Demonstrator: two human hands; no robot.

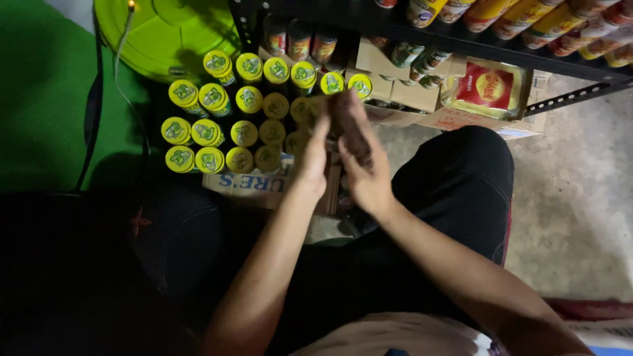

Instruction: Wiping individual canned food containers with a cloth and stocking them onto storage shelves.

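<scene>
Where our forearms meet above our black-clad lap (455, 191), our left hand (314, 158) and right hand (361, 165) stand almost palm to palm, fingers stretched upward and loosely spread. Something dark and blurred (349, 122) sits between the fingertips; it may be a small jar, but we cannot tell, nor whether either hand truly grips it. Just beyond our hands, a cardboard tray (254, 184) on the floor carries rows of yellow-lidded jars (224, 125), packed upright and touching, filling it from its near edge to its far edge. Past the tray's far left corner lies a lime-green round lid (165, 33). Along the far right, a black metal shelf (567, 69) holds cans lying on their sides, with a red-labelled packet (488, 89) beneath it.
</scene>
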